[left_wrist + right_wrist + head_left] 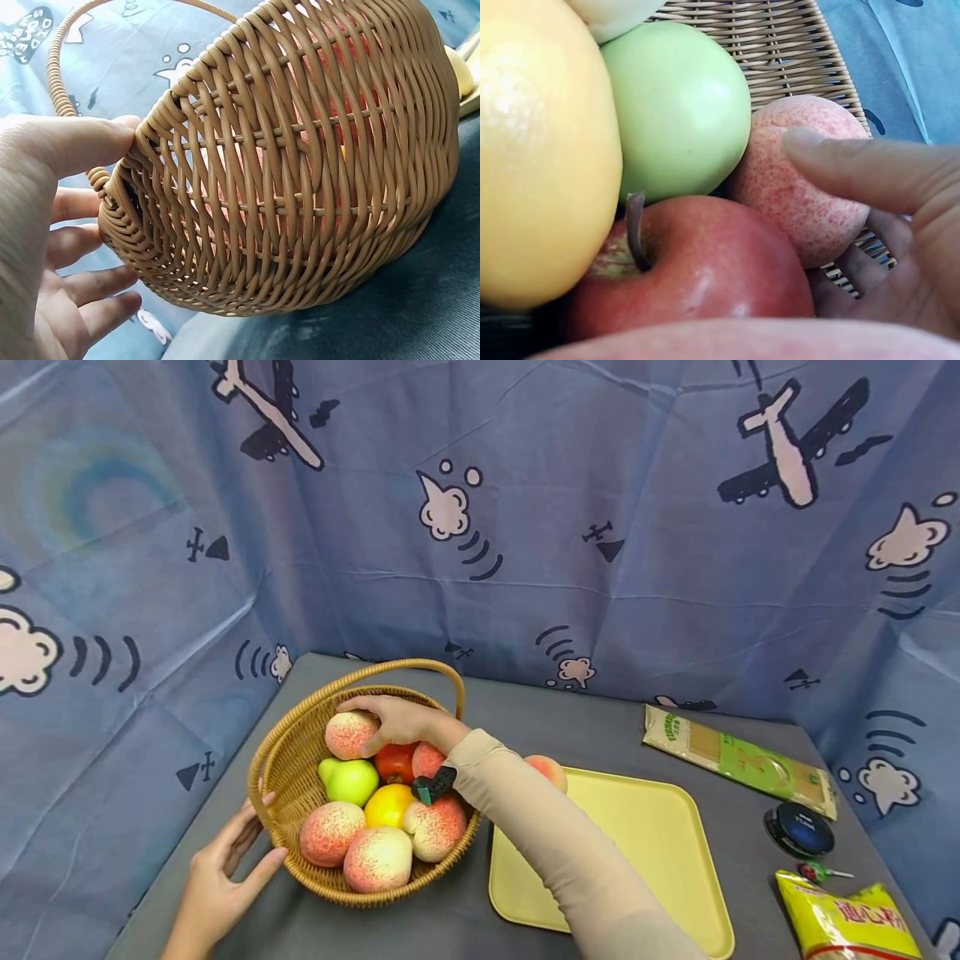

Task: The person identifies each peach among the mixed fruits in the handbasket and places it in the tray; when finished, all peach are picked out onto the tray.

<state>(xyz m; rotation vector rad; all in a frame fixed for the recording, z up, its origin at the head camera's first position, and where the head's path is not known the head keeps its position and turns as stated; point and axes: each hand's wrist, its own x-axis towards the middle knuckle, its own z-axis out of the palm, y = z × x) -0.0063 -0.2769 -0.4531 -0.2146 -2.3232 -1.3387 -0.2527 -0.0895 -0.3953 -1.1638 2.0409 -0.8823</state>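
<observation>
I have the right grip (401, 721) pinching a peach (348, 733) between thumb and fingers, at the far left inside the basket (360, 899). In the right wrist view that peach touches the pear (351, 782) and sits just beside the apple (394, 763). My left grip (223, 862) is spread, its fingers and thumb touching the basket's left side by the foot of the handle (366, 671). Nearer in the basket I see an orange (387, 806) and more peaches. The sleeve (555, 843) crosses over a yellow tray (660, 852) on the counter (600, 727). To the right, from far to near, lie noodles (738, 758), a tin (801, 828), a lollipop (813, 872) and a bag (847, 914).
</observation>
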